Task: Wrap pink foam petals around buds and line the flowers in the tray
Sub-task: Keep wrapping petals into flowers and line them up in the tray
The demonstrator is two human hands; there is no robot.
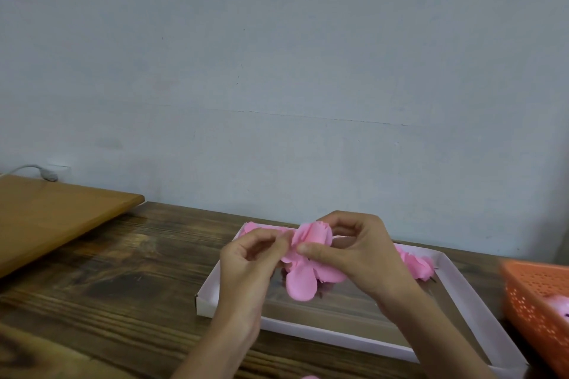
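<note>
Both hands work a pink foam flower (303,258) above the white tray (338,340). My right hand (354,252) grips the flower, thumb pressed on its front and fingers curled behind. My left hand (249,258) pinches a petal edge at the flower's left side. Loose petals (300,284) hang down from the bud, which is hidden inside them. More pink flowers (415,264) lie in a row along the tray's far wall, partly hidden by my hands.
An orange perforated basket (535,301) with something pink inside stands at the right edge. A light wooden board (52,218) lies at the left on the dark wooden table (107,286). A white cable (37,171) runs along the wall.
</note>
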